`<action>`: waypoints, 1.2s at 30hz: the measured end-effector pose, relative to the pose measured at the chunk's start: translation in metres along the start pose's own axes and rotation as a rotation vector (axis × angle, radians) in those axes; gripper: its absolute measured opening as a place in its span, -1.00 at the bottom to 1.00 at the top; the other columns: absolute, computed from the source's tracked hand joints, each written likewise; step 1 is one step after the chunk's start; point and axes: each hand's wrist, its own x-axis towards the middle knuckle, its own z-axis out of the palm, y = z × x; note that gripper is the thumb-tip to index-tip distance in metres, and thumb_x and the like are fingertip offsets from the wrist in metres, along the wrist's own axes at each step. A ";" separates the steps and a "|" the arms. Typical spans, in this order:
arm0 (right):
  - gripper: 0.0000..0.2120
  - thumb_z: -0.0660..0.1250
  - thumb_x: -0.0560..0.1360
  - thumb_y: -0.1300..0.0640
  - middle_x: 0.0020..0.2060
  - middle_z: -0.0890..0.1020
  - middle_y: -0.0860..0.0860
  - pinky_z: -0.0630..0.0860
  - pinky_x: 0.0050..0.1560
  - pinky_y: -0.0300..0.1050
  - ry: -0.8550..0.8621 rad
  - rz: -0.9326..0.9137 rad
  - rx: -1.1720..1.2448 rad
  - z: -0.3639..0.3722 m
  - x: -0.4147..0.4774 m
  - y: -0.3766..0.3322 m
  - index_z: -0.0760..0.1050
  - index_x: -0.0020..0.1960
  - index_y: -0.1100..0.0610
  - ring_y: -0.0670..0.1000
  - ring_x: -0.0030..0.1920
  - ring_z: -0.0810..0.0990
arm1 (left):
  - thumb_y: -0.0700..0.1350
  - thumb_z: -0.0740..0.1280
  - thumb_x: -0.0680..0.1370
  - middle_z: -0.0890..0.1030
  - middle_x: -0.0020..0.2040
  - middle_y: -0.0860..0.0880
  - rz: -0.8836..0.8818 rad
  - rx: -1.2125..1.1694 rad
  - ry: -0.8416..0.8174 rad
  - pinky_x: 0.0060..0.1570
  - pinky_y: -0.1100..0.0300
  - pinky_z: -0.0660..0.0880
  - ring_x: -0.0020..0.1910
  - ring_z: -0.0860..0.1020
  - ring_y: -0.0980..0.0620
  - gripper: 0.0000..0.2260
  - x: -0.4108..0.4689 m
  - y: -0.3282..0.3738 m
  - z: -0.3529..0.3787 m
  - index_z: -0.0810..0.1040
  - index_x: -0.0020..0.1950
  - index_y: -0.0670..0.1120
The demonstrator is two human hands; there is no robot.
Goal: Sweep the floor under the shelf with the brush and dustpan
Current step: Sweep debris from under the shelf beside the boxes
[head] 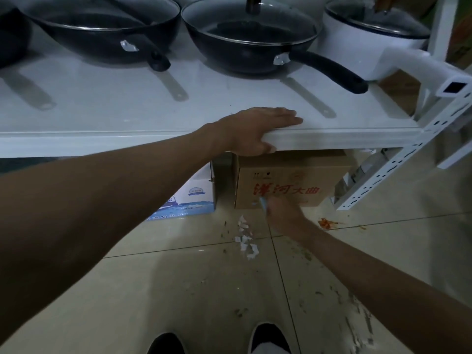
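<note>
My left hand [255, 131] grips the front edge of the white shelf [344, 134], thumb underneath and fingers flat on top. My right hand [283, 215] is low over the tiled floor in front of the shelf. It is blurred and closed around a small pale blue thing [263, 203] that sticks out above the fist; I cannot tell what it is. White paper scraps [246, 241] lie on the floor just left of that hand. An orange smear of debris [328, 223] lies to its right. No brush head or dustpan is in view.
Under the shelf stand a brown cardboard box [293, 180] with red lettering and a white-and-blue box [194, 198]. Two black lidded woks [250, 47] and a white pot [370, 47] sit on top. A perforated white upright [408, 159] slants at right. My shoes [268, 338] are at the bottom.
</note>
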 end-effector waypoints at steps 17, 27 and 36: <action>-0.75 0.19 0.57 0.20 0.14 0.57 0.14 0.52 0.11 -0.07 -0.196 0.113 0.010 0.027 0.017 0.054 0.48 0.22 0.21 0.14 0.11 0.57 | 0.05 0.32 0.54 0.10 0.60 0.08 0.029 -0.012 -0.030 0.52 0.05 -0.01 0.56 0.05 0.09 -0.32 0.003 -0.007 0.000 0.07 0.60 0.13; -0.63 0.22 0.52 0.27 0.13 0.56 0.09 0.54 0.08 -0.12 -0.259 0.043 -0.020 0.035 0.020 0.034 0.36 0.32 0.14 0.04 0.04 0.58 | 0.04 0.33 0.55 0.10 0.60 0.06 0.047 -0.026 -0.041 0.51 0.12 -0.04 0.56 0.05 0.08 -0.32 0.004 -0.009 -0.001 0.08 0.60 0.11; -0.61 0.16 0.48 0.29 0.16 0.55 0.13 0.57 0.11 0.01 -0.201 -0.030 0.122 0.037 0.020 0.008 0.41 0.29 0.16 0.12 0.11 0.56 | 0.01 0.33 0.56 0.09 0.60 0.06 0.020 -0.068 -0.048 0.51 0.13 -0.04 0.57 0.04 0.08 -0.33 0.002 -0.006 0.000 0.09 0.60 0.12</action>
